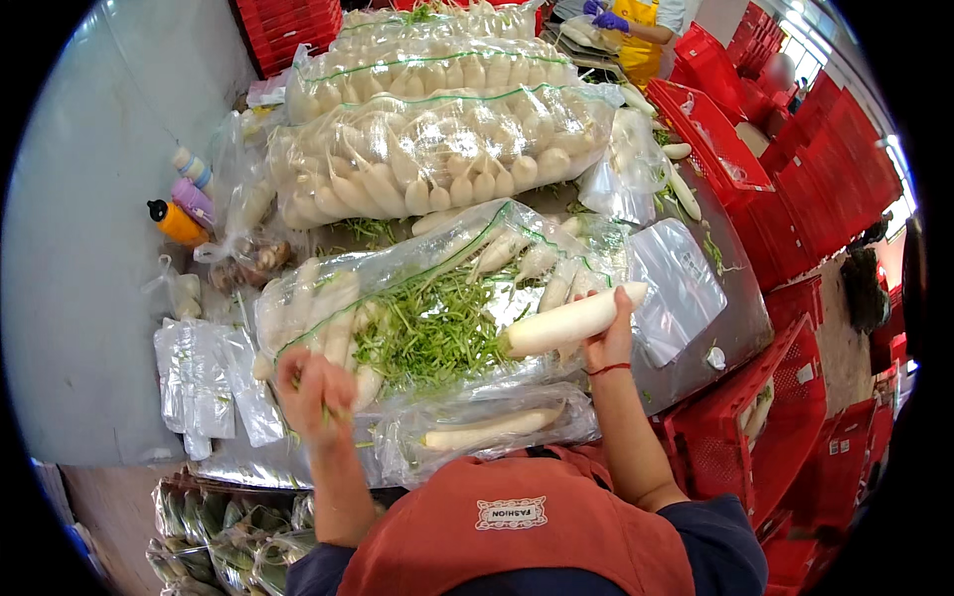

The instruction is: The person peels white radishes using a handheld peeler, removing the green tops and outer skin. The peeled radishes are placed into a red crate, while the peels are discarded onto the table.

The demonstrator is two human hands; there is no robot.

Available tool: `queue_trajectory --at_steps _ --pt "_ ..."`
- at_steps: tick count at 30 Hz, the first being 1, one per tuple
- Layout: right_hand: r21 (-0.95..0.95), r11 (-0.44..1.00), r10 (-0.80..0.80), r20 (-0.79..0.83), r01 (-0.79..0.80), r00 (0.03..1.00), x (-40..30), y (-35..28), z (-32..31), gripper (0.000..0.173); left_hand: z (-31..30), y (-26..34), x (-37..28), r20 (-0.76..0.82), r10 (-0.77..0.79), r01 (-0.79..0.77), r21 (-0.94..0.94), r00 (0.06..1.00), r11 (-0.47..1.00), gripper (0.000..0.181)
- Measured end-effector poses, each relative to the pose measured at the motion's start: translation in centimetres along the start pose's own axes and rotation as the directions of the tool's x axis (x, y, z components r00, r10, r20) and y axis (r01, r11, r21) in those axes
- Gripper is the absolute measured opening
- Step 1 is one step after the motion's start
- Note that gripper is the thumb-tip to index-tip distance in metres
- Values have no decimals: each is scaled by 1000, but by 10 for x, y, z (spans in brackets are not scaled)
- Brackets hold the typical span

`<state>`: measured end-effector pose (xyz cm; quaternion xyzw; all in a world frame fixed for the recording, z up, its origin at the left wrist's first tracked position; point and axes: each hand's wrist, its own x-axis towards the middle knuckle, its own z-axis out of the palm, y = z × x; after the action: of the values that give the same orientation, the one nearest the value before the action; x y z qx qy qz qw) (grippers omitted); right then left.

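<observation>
My right hand (613, 337), with a red cord at its wrist, grips a white daikon radish (559, 325) near its pointed end. The radish's cut leaf end points left, over a heap of chopped green stems and leaves (428, 335). My left hand (317, 391) is blurred, its fingers curled, left of the heap; bits of green show at the fingers, but a firm hold is unclear. Between my hands lies a large clear zip bag (387, 272) with a green seal line, with several radishes at both sides of it. Nearer my body, one radish (496, 430) lies in clear plastic.
Large clear bags of radishes (447, 149) are lined up behind. Flat plastic bags lie left (195, 380) and right (674, 287). An orange bottle (179, 223) stands by the wall. Red crates (745, 402) flank the table's right side. A person in a yellow apron (637, 37) works beyond.
</observation>
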<state>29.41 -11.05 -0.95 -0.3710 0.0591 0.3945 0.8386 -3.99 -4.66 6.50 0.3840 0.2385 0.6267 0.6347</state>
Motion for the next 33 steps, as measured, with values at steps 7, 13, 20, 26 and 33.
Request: queue_trajectory --at_steps 7,13,20,26,33 --pt "-431 869 -110 307 241 945 -19 12 7 38 -14 -53 36 241 -261 -236 970 935 51 57" --pt "-342 934 116 558 100 822 -44 34 26 34 34 -110 20 432 -629 189 708 646 681 73" --pt "-799 348 594 593 491 544 20 -27 -15 39 -14 -125 24 183 -642 233 830 744 507 58" --pt "-939 7 471 306 343 827 0 -102 -8 30 -43 -115 13 -3 -401 219 842 916 493 55" --pt "-632 772 420 583 63 696 -72 15 25 39 63 -96 -7 237 -405 77 778 883 623 55"
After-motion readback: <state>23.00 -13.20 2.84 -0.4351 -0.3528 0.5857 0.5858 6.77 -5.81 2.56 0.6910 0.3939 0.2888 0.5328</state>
